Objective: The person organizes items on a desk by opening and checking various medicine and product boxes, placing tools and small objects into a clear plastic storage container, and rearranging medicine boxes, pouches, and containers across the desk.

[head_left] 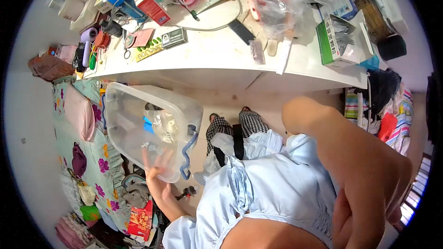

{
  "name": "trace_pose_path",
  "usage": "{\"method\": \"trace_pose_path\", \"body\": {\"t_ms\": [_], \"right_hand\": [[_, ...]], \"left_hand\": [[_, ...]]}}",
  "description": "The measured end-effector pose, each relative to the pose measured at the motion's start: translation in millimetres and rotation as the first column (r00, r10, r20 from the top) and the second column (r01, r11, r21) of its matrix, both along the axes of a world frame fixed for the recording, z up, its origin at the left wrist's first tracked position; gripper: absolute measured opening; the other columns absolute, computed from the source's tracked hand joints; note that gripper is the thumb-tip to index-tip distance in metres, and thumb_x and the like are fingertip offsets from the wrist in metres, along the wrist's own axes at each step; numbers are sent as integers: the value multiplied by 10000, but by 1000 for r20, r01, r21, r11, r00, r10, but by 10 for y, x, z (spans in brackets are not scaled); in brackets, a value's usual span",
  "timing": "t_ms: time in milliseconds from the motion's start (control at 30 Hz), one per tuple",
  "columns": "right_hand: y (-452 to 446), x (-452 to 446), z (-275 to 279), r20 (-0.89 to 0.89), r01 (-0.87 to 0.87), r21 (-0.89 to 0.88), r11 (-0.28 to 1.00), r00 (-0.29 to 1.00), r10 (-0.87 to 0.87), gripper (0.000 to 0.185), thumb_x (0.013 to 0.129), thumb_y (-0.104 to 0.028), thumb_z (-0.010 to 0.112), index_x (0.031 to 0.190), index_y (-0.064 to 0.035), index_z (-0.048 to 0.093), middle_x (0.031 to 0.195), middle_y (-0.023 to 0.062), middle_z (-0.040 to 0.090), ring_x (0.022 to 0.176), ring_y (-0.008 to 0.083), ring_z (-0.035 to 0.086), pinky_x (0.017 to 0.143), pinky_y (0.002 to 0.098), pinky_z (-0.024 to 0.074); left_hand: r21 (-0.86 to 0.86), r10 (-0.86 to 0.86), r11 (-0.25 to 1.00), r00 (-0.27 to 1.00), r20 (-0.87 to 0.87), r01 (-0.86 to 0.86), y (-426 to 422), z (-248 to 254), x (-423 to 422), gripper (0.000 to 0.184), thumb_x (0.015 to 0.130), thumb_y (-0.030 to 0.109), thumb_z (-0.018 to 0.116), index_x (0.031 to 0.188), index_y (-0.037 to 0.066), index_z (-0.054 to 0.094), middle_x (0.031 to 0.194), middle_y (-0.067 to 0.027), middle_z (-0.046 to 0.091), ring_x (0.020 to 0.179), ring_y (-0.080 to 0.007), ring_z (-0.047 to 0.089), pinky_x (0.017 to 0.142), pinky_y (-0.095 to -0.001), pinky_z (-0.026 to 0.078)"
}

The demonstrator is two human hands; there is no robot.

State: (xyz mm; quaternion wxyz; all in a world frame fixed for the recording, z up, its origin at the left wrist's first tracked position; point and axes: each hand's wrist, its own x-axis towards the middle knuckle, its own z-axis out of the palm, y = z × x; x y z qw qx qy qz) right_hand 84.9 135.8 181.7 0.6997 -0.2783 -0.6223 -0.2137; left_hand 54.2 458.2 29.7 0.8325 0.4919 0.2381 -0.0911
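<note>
A person in a pale blue top sits at a cluttered white counter [203, 55], the left hand [159, 169] set against the near side of a translucent plastic storage bin [123, 127], which is beside the legs, between the counter and a bed [102, 175] with a flowered cover. From where I stand, that hand's grip looks released, fingers spread along the wall rather than curled round the rim, apparently to steady the bin; whether it bears any weight I cannot tell. The right hand [369, 207] is raised close to the head, partly cut off from view, and its grip cannot be read. The bin sits askew, mouth turned up toward the person, perhaps so that the clear plastic bag [170, 131] and the blue item [147, 124] inside can be seen. Its long axis runs slantwise, from a far end by the bed to a near end by the person's lap, where a blue handle [188, 154] hangs outward.
</note>
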Motion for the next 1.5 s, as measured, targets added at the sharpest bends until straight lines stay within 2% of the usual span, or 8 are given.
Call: {"method": "trace_pose_path", "body": {"t_ms": [533, 633, 733, 833, 1067, 1400, 1467, 1500], "right_hand": [[-84, -252, 1, 65, 152, 101, 983, 985, -159, 418, 831, -103, 457, 417, -53, 432, 478, 121, 526, 422, 142, 515, 715, 267, 467], [-224, -454, -135, -85, 237, -67, 969, 966, -242, 531, 878, -343, 374, 400, -116, 330, 421, 65, 406, 630, 208, 591, 759, 297, 481], [-346, -116, -498, -217, 613, -570, 547, 530, -820, 277, 788, -259, 515, 589, -80, 442, 545, 75, 464, 629, 221, 548, 709, 307, 443], [-443, 269, -964, 77, 433, -893, -119, -112, -991, 184, 697, -175, 656, 778, -45, 554, 670, 85, 522, 628, 234, 505, 658, 317, 404], [-276, 587, -1832, 515, 230, -773, -591, -317, -797, 381, 660, -239, 672, 911, -15, 491, 826, 115, 486, 799, 279, 482, 706, 355, 394], [-482, 712, -1899, 273, 206, -911, -358, -351, -896, 138, 727, -98, 582, 783, 25, 551, 698, 99, 564, 674, 233, 560, 611, 343, 444], [-484, 642, -1708, -494, 288, -857, 427, -226, -840, 163, 774, -93, 567, 846, 53, 577, 735, 78, 605, 645, 154, 572, 592, 278, 449], [-469, 598, -1571, -495, 291, -857, 426, -230, -838, 163, 774, -93, 567, 846, 53, 577, 735, 78, 605, 645, 154, 572, 592, 278, 449]], "left_hand": [[196, -155, 969, 988, 8, 151, 181, 328, 371, 641, 649, 38, 455, 1279, 21, 337, 1101, -116, 507, 955, -227, 524, 834, -320, 417], [320, 25, 947, 999, -43, -10, 228, 402, 358, 656, 643, 47, 456, 1284, 15, 321, 1066, -140, 511, 931, -253, 523, 822, -332, 419], [278, -165, 950, 983, 74, 138, 86, 558, 453, 686, 634, 46, 454, 1299, 11, 292, 1123, -171, 478, 980, -271, 513, 841, -336, 411], [188, -131, 976, 986, 107, 110, -78, 539, 575, 841, 571, 5, 416, 1365, 144, 176, 1244, -278, 328, 1117, -426, 404, 777, -524, 456], [78, -248, 967, 967, 62, 244, -332, 475, 858, 872, 553, 4, 401, 1370, 172, 145, 1240, -290, 320, 1122, -423, 399, 759, -553, 464], [88, -340, 939, 935, 101, 332, -574, 423, 1061, 894, 564, -7, 394, 1377, 191, 82, 1263, -304, 274, 1133, -423, 382, 751, -493, 493], [120, -347, 935, 931, 110, 334, -594, 400, 1090, 898, 567, -10, 395, 1379, 192, 69, 1273, -302, 256, 1142, -425, 370, 752, -490, 493], [115, -354, 933, 928, 114, 342, -598, 395, 1103, 899, 568, -10, 397, 1379, 191, 67, 1278, -302, 246, 1147, -425, 363, 753, -487, 492]]}}
